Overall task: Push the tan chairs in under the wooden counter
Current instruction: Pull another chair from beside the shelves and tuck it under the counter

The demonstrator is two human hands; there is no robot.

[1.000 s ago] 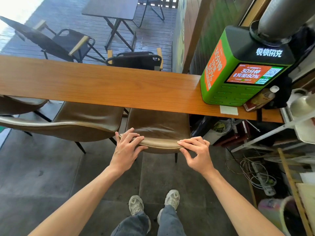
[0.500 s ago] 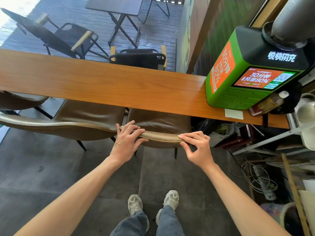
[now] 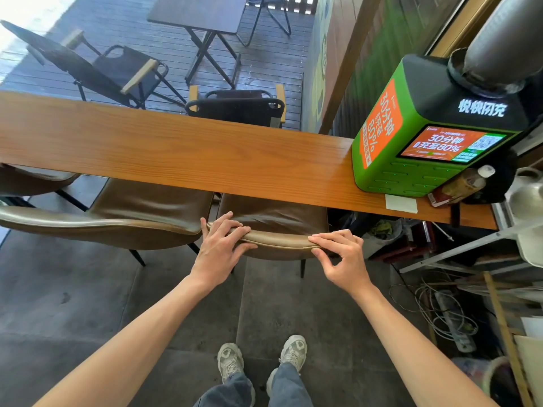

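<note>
A long wooden counter (image 3: 182, 154) runs across the view. Three tan chairs stand at it. The right chair (image 3: 276, 218) has most of its seat under the counter. My left hand (image 3: 220, 248) grips the left end of its backrest top, fingers curled over the rim. My right hand (image 3: 340, 254) holds the right end, fingers over the top and thumb below. The middle chair (image 3: 141, 212) sits partly out, its backrest sweeping to the left. The left chair (image 3: 32, 179) shows only partly at the frame edge.
A green charging kiosk (image 3: 426, 136) stands on the counter's right end with a bottle (image 3: 467, 183) beside it. Cables (image 3: 440, 312), shelving and clutter fill the floor at right. Black folding chairs (image 3: 235, 108) and a table (image 3: 202, 13) stand beyond the counter. My shoes (image 3: 261, 359) are on grey tiles.
The right chair has slid forward, further under the counter, with both hands staying on its backrest. My view has moved closer to the counter.
</note>
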